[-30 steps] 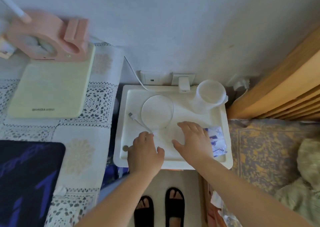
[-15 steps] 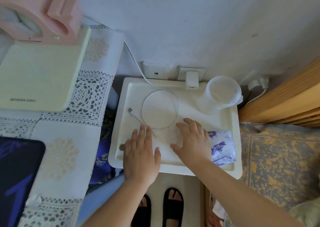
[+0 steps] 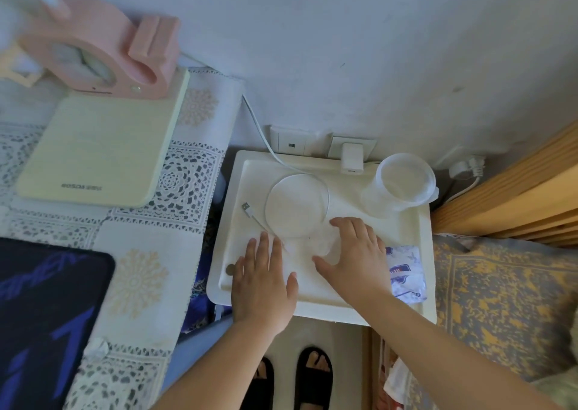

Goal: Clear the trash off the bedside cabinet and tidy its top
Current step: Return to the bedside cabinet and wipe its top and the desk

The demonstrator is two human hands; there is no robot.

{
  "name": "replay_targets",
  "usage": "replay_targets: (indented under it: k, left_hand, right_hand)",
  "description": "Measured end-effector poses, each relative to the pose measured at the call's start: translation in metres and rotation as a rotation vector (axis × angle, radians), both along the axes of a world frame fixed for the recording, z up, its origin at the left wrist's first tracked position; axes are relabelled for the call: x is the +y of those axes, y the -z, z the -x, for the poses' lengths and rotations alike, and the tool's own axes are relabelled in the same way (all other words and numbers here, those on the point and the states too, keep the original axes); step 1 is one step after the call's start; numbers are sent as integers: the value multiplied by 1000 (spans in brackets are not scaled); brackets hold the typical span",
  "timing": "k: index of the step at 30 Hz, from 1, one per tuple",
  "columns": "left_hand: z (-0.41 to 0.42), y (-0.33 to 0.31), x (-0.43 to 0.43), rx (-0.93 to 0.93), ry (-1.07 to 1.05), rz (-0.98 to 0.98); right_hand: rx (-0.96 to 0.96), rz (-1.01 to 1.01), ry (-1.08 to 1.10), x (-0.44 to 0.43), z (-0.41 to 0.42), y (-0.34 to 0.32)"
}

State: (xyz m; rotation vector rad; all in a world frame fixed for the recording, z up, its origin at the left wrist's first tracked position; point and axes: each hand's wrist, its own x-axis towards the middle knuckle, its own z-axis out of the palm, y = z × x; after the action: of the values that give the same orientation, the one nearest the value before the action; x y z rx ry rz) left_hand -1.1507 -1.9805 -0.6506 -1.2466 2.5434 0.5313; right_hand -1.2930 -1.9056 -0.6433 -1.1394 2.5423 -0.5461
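The white bedside cabinet top [image 3: 403, 231] carries a looped white charging cable [image 3: 327, 197] with its USB plug [image 3: 247, 208] at the left. A clear plastic cup [image 3: 403, 184] stands at the back right. At the right edge lies a blue-and-white packet [image 3: 406, 275], and a coin [image 3: 230, 270] sits on the left rim. My left hand [image 3: 262, 281] lies flat, palm down, on the front left of the top, holding nothing. My right hand [image 3: 353, 253] is spread palm down, its thumb and forefinger around a crumpled clear plastic piece [image 3: 325, 244]; no firm grip shows.
A wall socket with a white charger [image 3: 352, 156] sits behind the cabinet. To the left a lace-covered table [image 3: 150, 222] holds a cream pad [image 3: 100, 147], a pink lamp base [image 3: 103, 50] and a dark mat [image 3: 47, 315]. The bed [image 3: 500, 300] and its wooden frame [image 3: 516, 187] are on the right.
My left hand went from curled to flat with the fingers stretched forward. My right hand stayed in place, and the clear plastic piece now shows between its thumb and forefinger.
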Motion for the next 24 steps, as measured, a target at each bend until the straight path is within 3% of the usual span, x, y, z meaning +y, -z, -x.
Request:
replay_targets:
  k: [10, 19, 24]
  left_hand:
    - [26, -89, -25, 261, -17, 54]
    - [11, -171, -72, 481, -54, 239]
    - [-27, -195, -106, 496, -46, 365]
  right_hand:
    - [-53, 221, 54, -40, 20, -102]
    - [-30, 361, -55, -94, -2, -178]
    - [-19, 376, -91, -129, -34, -196]
